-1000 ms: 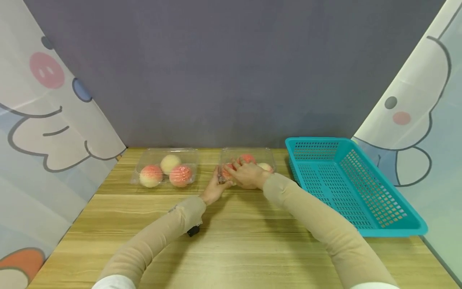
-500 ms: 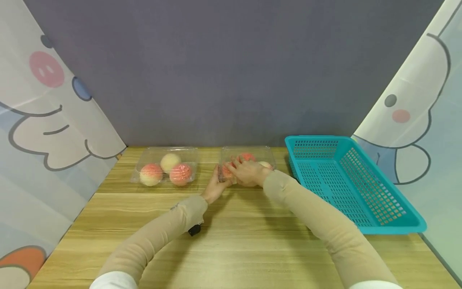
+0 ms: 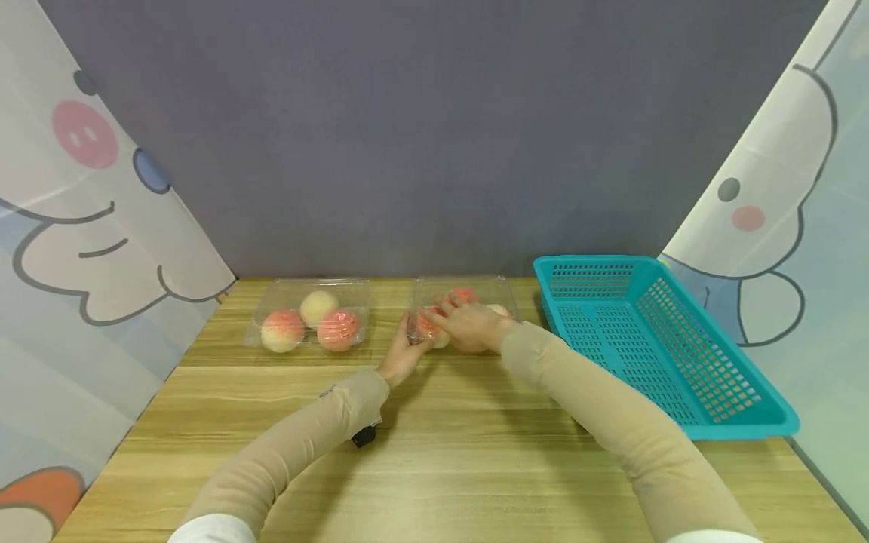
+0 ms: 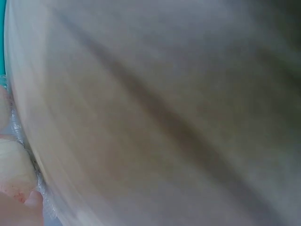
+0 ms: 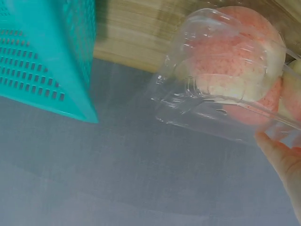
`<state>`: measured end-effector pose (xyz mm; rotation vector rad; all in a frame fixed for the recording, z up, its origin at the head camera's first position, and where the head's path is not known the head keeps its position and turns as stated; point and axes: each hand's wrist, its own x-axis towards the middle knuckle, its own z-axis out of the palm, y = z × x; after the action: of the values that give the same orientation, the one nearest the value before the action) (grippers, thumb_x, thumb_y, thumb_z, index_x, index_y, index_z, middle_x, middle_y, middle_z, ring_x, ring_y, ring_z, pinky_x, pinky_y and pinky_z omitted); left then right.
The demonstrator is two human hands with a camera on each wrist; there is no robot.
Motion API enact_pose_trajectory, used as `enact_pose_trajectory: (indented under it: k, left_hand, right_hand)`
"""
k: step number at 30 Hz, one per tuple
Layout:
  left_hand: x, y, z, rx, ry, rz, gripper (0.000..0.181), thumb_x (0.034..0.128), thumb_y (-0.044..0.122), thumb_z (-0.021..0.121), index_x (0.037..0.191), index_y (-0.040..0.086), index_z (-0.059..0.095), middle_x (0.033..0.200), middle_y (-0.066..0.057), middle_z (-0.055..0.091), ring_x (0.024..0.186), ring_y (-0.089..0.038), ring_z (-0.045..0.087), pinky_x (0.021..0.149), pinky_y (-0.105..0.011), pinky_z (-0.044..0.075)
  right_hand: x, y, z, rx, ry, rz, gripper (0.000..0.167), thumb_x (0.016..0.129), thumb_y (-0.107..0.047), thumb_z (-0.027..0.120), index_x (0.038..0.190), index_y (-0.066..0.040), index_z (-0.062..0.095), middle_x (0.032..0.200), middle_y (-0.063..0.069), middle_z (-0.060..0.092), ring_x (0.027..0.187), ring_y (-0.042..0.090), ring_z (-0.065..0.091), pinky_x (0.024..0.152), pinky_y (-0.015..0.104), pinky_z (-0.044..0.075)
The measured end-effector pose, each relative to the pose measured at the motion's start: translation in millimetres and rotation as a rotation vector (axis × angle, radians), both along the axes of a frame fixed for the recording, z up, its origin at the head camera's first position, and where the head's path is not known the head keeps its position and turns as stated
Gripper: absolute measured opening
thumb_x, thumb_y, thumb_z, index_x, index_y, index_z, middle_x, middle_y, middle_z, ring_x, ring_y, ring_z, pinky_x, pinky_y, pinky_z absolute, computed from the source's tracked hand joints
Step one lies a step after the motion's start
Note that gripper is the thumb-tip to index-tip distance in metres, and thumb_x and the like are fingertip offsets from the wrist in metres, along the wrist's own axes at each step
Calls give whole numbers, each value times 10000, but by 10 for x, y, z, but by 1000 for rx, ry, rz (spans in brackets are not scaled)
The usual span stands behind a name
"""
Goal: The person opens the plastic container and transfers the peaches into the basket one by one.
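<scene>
A clear plastic box (image 3: 500,289) with several pink and cream peaches stands right of centre. My left hand (image 3: 402,357) grips its near left corner, thumb along the front. Over the lid, my right hand (image 3: 473,326) is spread, fingertips touching it above a pink peach (image 3: 429,324). In the right wrist view a fingertip touches the edge of the clear box (image 5: 178,101), with a peach (image 5: 230,61) inside. A blurred pale surface fills most of the left wrist view, a peach (image 4: 14,165) and a thumb (image 4: 34,200) at its left edge.
Another clear box (image 3: 271,294) with three peaches stands on the left of the wooden table (image 3: 434,467). The turquoise basket (image 3: 720,433) is at the right. A grey curtain (image 3: 407,136) rises behind, with cartoon-printed cloths on both sides.
The right hand has shifted very slightly, showing more of the peach under its fingertips. The left hand stays at the box corner.
</scene>
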<state>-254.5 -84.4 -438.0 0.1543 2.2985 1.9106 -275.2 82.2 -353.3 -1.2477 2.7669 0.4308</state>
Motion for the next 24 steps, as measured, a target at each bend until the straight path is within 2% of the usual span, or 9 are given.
enact_pose_trajectory:
  k: [6,13,19,22,24]
  left_hand:
    - [11,9,2,7,-3,-30,835,924,175,521,1459,55,-108,1533,-181,17,1395,-346,116,1128,-481,165]
    - [27,-3,26,-19,-10,-17,835,923,199,529,1462,58,-93,1538,-158,17,1396,-341,122,1126,-480,178]
    - [22,-21,20,-44,-14,-28,843,919,196,537,1466,76,-94,1543,-135,26,1396,-334,136,1126,-471,184]
    - [14,-34,29,-44,-19,-39,848,916,184,541,1464,68,-96,1542,-144,12,1396,-340,125,1130,-468,165]
    - [32,-35,86,-34,-21,-51,842,914,152,536,1456,30,-96,1535,-175,-1,1394,-359,104,1133,-476,141]
  right_hand:
    - [8,117,21,-28,26,58,673,914,-219,500,1482,-195,141,1515,130,201,1371,346,224,1095,502,256]
    - [36,224,22,-67,80,122,605,930,-251,510,1461,-146,240,1489,133,271,1342,360,291,1049,523,325]
    - [57,352,49,-53,50,73,639,924,-267,537,1469,-178,216,1503,119,249,1331,371,306,977,553,392]
    - [71,410,76,-51,18,34,679,907,-228,565,1474,-195,194,1515,131,209,1345,371,279,1008,559,354]
    - [83,450,94,-54,-11,1,700,901,-213,576,1478,-200,179,1522,139,178,1363,368,236,1029,556,329]
